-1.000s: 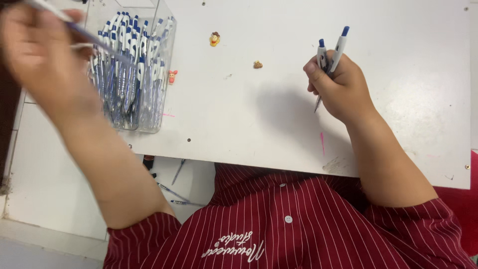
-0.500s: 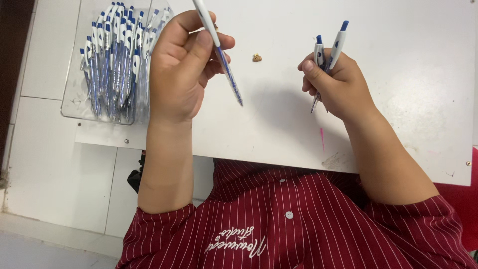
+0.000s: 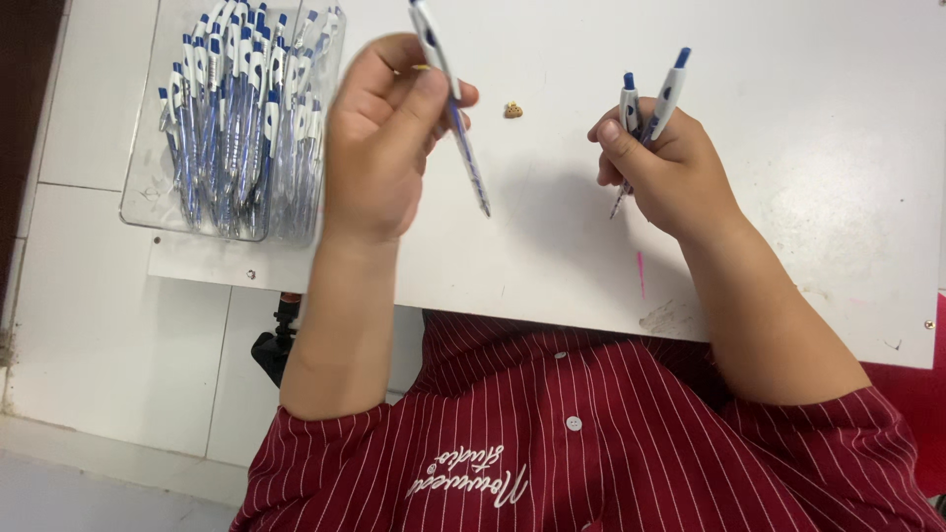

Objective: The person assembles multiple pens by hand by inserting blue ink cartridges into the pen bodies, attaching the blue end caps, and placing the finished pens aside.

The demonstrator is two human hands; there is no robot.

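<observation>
The left hand [image 3: 379, 148], in the upper middle of the frame, is closed around a single blue-and-white pen [image 3: 448, 103]: the thumb and the first fingers pinch its barrel, and the tip points down and to the right, above the white table [image 3: 788, 197] without touching it. The right hand [image 3: 670, 167], a little to the right of centre, is closed as a loose fist on two more pens [image 3: 650, 99] of the same kind; their blue caps stand up above the knuckles and one thin tip comes out below the fist. The two hands are near each other but apart. As I judge it, the step in hand is the collecting of pens one after another, with the single pen on its way toward the bunch in the right fist; this move would call for the right fingers to loosen a little, so that the new pen can slide beside the other two while these do not slip out. In the upper left of the frame stands a clear plastic box [image 3: 138, 202] at the table's edge, filled with many similar pens [image 3: 236, 118] lying close together. A small yellowish crumb [image 3: 513, 110] lies on the table between the hands.
</observation>
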